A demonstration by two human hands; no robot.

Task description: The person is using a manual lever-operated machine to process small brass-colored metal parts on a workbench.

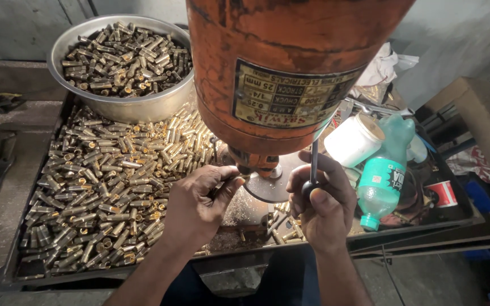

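An orange drill press head (279,62) fills the top centre, its chuck (259,163) hanging over a round metal table (270,190). My left hand (199,201) pinches a small brass cylindrical part under the chuck. My right hand (321,198) is closed around the black knob of the thin feed lever (313,164). A heap of small brass cylindrical parts (103,187) lies in the dark tray to the left of my left hand.
A steel bowl (137,105) filled with the same brass parts stands at the back left. A white plastic jar (354,140), a green plastic bottle (384,181) and a red-and-white cup (442,194) sit at the right. White cloth (384,65) lies behind them.
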